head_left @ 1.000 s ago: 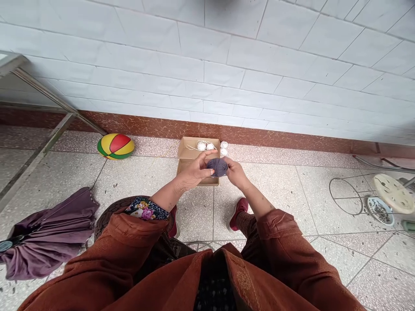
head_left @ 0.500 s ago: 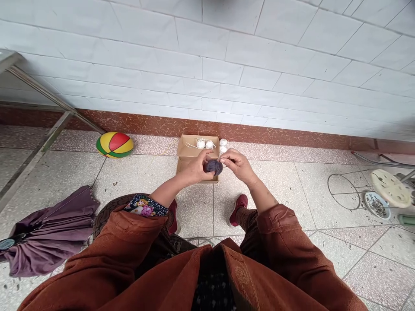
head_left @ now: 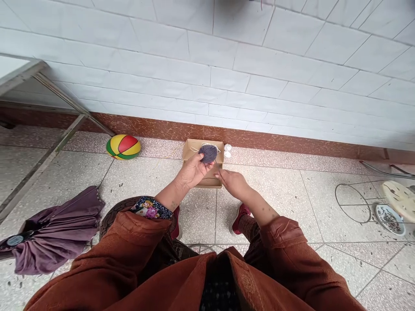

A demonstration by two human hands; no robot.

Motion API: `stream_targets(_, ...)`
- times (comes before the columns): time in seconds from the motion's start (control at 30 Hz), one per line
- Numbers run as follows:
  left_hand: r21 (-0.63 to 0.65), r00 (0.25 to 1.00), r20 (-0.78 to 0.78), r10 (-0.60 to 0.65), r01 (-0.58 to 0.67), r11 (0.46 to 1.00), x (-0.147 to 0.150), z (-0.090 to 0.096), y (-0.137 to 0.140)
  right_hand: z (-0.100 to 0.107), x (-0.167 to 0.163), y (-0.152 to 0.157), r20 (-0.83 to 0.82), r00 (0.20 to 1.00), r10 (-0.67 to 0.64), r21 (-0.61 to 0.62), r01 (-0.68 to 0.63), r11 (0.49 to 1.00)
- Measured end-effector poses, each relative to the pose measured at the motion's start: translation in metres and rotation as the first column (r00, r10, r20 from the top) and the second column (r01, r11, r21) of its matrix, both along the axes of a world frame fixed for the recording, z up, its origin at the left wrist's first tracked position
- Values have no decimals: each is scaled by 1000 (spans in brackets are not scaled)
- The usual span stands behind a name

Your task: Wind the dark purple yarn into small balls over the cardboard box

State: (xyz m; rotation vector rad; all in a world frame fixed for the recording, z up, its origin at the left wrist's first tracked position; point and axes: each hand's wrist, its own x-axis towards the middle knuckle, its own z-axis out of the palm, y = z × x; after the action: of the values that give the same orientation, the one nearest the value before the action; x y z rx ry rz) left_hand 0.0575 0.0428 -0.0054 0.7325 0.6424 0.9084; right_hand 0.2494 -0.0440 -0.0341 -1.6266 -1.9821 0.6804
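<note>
A dark grey-purple ball of yarn (head_left: pixel 208 153) is gripped in my left hand (head_left: pixel 192 172), thumb on its side and fingers beneath. Lower and to the right, my right hand (head_left: pixel 232 181) pinches a strand of yarn (head_left: pixel 216 165) that runs down from the ball. Below both hands an open cardboard box (head_left: pixel 189 146) stands on the floor by the wall; its inside is partly hidden by my hands. White yarn shows in the box behind the dark ball. Two small white balls of yarn (head_left: pixel 228 151) sit just right of the box.
A yellow, red and green ball (head_left: pixel 123 147) lies by a metal table leg at left. A folded purple umbrella (head_left: pixel 58 229) rests on the floor. At right are a wire frame (head_left: pixel 352 203), a cream stool seat (head_left: pixel 400 198) and a bowl of husks (head_left: pixel 390 219).
My left hand has turned palm up and raised the yarn ball slightly. My right hand has moved down, away from the ball, with the strand. The view has shifted a little.
</note>
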Motion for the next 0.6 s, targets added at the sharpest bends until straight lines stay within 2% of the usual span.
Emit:
stream_targets(0.07,23,998,-64,20,-19,1000,0,-3,1,5,0,-4,63,998,12,103,-19,994)
stream_targets(0.13,74,984,-180,-6,20,997,-2,-3,0,11,3,-5,46,998,53,191,-61,980)
stream_targets(0.23,165,926,-369,-79,148,975,-4,-1,-4,21,8,-3,-78,991,110,272,-85,959)
stream_targets(0.33,214,876,-452,-168,289,933,-6,0,-10,29,13,2,-204,975,90,277,-30,960)
stream_targets(0.4,179,864,-414,-286,386,905,-8,0,-15,31,16,7,-264,964,37,257,33,966)
stream_targets(0.5,121,844,-244,-479,516,848,-10,2,-19,28,19,14,-383,922,-51,196,135,971)
stream_targets(0.6,96,838,-27,-545,545,833,-9,10,-22,17,19,18,-513,855,-79,66,131,989)
